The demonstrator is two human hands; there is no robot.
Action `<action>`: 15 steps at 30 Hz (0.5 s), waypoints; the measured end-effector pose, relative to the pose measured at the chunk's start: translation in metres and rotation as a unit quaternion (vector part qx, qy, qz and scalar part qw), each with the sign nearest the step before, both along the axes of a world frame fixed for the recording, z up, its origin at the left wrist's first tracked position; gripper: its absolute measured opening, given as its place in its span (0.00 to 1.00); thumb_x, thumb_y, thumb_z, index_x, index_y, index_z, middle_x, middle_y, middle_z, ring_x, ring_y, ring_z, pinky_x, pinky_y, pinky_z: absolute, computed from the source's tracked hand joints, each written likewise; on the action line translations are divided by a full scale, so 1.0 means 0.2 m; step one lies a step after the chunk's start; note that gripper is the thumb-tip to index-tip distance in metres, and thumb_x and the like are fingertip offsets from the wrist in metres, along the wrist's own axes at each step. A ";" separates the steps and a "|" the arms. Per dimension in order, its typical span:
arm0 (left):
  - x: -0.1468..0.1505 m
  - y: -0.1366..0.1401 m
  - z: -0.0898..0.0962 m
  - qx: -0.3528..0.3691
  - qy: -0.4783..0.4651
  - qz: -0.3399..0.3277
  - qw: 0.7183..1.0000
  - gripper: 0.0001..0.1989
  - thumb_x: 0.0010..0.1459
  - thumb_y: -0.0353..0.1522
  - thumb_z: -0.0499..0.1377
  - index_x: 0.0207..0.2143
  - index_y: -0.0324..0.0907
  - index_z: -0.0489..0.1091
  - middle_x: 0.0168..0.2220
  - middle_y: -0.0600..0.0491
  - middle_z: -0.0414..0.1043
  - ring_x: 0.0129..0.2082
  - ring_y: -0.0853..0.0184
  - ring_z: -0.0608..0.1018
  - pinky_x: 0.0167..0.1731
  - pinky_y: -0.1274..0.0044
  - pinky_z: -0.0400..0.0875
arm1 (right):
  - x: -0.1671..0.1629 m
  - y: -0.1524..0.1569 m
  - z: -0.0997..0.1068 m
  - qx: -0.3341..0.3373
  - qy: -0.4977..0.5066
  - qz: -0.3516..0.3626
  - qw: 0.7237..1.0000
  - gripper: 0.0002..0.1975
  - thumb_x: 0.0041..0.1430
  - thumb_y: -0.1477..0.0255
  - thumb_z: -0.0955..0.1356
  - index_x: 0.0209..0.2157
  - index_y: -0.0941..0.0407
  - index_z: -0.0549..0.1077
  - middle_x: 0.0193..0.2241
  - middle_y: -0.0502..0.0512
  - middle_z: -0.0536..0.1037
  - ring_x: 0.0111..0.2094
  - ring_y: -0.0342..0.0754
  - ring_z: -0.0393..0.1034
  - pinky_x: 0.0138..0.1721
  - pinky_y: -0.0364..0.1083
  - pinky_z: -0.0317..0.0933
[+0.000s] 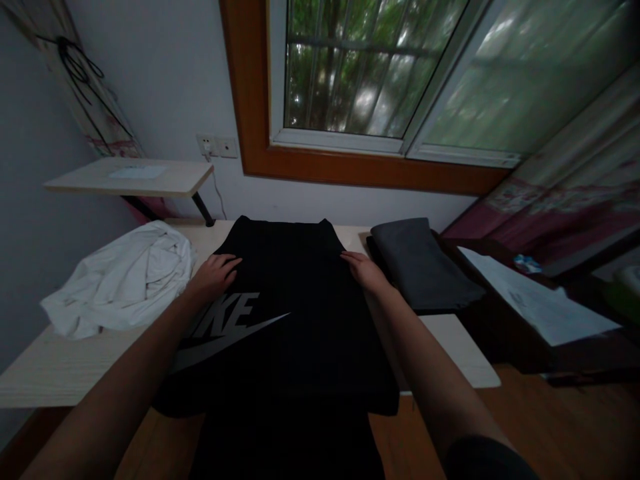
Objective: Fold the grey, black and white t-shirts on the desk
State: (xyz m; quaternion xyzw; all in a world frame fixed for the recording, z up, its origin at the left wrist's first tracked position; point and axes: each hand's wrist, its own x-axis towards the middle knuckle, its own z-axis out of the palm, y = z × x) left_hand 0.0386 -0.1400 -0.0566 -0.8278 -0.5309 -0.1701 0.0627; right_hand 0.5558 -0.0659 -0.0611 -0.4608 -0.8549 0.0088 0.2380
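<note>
A black shirt (310, 280) with a grey swoosh and lettering lies spread and folded in at the sides. Its near end hangs over the table's front edge. My left hand (216, 273) rests on the shirt's left side, fingers stretched out and slightly apart over the cloth. On the opposite side, my right hand (366, 270) touches the shirt's right edge with fingers extended; its thumb is hard to make out. Right of that hand sits a stack of folded dark cloth with a grey piece (415, 260) on top. A crumpled white cloth (130, 273) lies left of my left hand.
Everything rests on a pale wooden table (460, 347). A small raised shelf (175, 177) stands at the back left, by a wall socket (217, 146). A dark cabinet with a white sheet (535, 293) is at the right. Behind is a window (370, 67).
</note>
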 end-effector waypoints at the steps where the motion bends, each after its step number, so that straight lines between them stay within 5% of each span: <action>1: 0.00 0.01 0.00 -0.001 0.001 0.003 1.000 0.24 0.68 0.39 0.49 0.63 0.46 0.69 0.60 0.44 0.70 0.58 0.53 0.70 0.60 0.60 0.65 | 0.00 0.01 0.00 -0.001 0.000 0.000 1.000 0.26 0.62 0.81 0.62 0.58 0.51 0.76 0.59 0.57 0.76 0.59 0.54 0.71 0.63 0.58 0.66; 15: 0.00 0.04 0.04 -0.016 0.023 0.019 0.999 0.25 0.69 0.38 0.49 0.65 0.47 0.67 0.62 0.46 0.69 0.58 0.54 0.70 0.60 0.61 0.65 | 0.03 0.06 -0.06 -0.051 0.095 -0.001 0.994 0.20 0.68 0.75 0.62 0.55 0.53 0.78 0.61 0.58 0.74 0.62 0.53 0.70 0.65 0.58 0.63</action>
